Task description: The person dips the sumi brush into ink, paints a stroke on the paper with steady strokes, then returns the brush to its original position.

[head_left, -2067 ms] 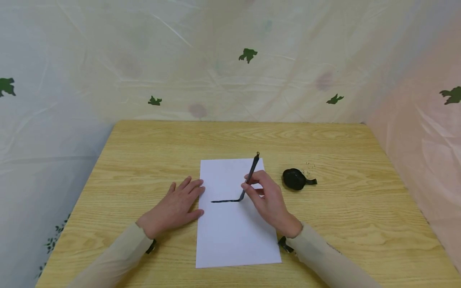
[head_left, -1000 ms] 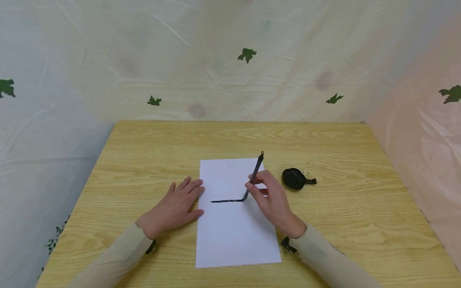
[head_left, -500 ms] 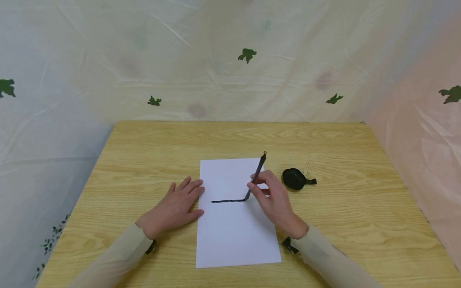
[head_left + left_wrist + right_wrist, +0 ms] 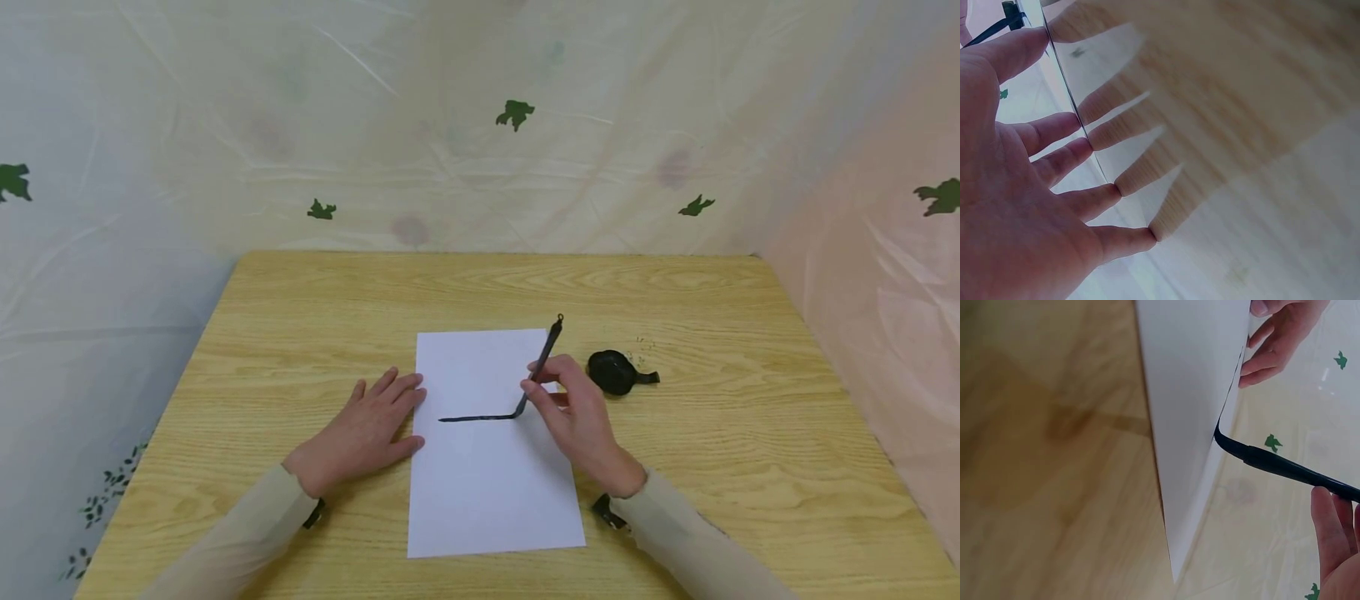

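Observation:
My right hand (image 4: 581, 417) pinches a dark calligraphy brush (image 4: 550, 343) between thumb and fingers, its handle leaning up to the right. In the right wrist view the bristles of the brush (image 4: 1230, 445) bend against the white paper (image 4: 1191, 375). A thin black ink line (image 4: 476, 418) runs across the sheet from the left to the brush tip. My left hand (image 4: 363, 433) lies spread at the left edge of the paper (image 4: 487, 500), fingertips over its border. The left wrist view shows the straight, parted fingers of the left hand (image 4: 1041, 181) touching the surface.
A small black dish with a short handle (image 4: 612, 372) stands right of the paper, with small dark specks on the wood behind it. The wooden table (image 4: 750, 433) ends at a pale curtain (image 4: 420, 125) with green leaf shapes at the back and sides.
My right hand has slid a short way to the right with the brush, and the black line has grown longer behind its tip. My left hand has stayed in place.

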`<control>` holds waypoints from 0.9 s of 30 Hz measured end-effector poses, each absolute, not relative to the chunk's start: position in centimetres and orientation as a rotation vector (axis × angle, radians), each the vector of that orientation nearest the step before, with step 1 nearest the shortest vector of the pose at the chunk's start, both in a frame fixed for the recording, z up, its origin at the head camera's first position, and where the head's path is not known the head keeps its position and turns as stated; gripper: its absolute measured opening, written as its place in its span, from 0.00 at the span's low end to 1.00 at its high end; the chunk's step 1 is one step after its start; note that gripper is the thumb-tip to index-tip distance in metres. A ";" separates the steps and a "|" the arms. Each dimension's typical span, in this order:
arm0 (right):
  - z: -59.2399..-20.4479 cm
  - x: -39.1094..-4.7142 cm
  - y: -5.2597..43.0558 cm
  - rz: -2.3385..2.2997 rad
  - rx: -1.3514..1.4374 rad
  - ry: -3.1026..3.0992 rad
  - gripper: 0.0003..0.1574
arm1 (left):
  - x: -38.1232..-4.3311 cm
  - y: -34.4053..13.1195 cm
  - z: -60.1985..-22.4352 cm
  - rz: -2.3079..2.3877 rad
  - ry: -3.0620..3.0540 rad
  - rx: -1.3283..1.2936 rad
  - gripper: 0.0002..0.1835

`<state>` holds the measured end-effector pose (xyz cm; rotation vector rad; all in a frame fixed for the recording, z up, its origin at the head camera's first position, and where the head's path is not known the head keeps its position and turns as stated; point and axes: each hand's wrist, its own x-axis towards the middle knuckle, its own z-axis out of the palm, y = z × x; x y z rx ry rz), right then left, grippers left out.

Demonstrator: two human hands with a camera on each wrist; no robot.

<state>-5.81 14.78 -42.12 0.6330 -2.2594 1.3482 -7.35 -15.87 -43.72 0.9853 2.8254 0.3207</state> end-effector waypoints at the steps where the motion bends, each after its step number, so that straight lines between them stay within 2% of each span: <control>1: -42.1 -5.8 14.8 1.346 0.630 -2.260 0.19 | -7.4 -15.9 -43.7 0.318 2.825 0.984 0.35; 13: -42.1 -5.7 15.3 1.395 0.605 -2.281 0.15 | -7.4 -15.9 -43.7 0.316 2.827 0.989 0.35; 27: -42.1 -5.7 15.7 1.400 0.605 -2.296 0.15 | -7.4 -15.8 -43.7 0.314 2.822 0.983 0.36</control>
